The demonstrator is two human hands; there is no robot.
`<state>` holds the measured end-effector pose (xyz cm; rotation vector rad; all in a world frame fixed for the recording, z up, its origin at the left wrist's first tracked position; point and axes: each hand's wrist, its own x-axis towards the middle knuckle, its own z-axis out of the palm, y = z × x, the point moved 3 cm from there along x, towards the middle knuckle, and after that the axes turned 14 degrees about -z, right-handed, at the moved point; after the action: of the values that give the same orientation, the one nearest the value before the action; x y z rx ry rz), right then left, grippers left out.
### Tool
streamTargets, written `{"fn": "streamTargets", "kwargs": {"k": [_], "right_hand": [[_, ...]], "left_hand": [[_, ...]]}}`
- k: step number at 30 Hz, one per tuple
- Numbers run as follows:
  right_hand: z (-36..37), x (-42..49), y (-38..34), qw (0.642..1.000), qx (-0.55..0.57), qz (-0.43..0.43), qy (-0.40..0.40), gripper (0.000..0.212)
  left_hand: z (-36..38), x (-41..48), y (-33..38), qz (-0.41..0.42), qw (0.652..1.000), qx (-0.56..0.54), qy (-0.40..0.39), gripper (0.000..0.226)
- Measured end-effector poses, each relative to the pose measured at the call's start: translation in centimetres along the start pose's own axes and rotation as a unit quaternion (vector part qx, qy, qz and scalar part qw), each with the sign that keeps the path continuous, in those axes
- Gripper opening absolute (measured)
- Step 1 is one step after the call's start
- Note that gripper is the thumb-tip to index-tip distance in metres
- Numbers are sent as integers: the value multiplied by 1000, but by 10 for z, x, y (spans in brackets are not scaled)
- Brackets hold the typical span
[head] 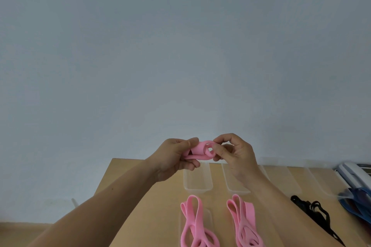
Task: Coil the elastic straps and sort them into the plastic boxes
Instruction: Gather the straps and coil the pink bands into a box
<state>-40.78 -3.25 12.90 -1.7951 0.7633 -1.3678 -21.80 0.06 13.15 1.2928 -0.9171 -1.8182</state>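
I hold a pink elastic strap (201, 149), partly rolled into a coil, up in front of the wall above the table's far edge. My left hand (176, 156) grips its left side, thumb on top. My right hand (234, 152) pinches the coil's right end with curled fingers. Below them two clear plastic boxes (197, 185) (233, 185) stand side by side. Nearer to me lie two loose pink straps (192, 224) (244, 222), the left one over a flat clear box (208, 214).
The wooden table (152, 206) ends on the left at about mid-frame. More clear boxes (319, 180) line the back right. A tangle of black straps (315, 212) lies on the right, with blue items (359, 202) and a white object (351, 174) at the right edge.
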Motion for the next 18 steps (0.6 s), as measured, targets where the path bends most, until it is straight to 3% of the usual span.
{"fn": "streamTargets", "kwargs": {"k": [5,11,14,16,18], "right_hand": [[7,-2,3,996,-69,-63,0,21],[13,-4,12,999,-34,-23,-6,11],[14,-3,15,995,-79,-20,-53,40],[17,-3,12,974,-186,-85,-96,52],[22,-2,11,950,-247,-145,-127,52]], "left_hand": [[-7,4,-1,-14,999,-34,2,34],[-13,10,-4,-6,999,-45,9,35],[-15,14,-4,19,1000,-10,20,34],[-14,16,-5,35,998,32,29,31],[-15,19,-8,48,996,63,41,30]]}}
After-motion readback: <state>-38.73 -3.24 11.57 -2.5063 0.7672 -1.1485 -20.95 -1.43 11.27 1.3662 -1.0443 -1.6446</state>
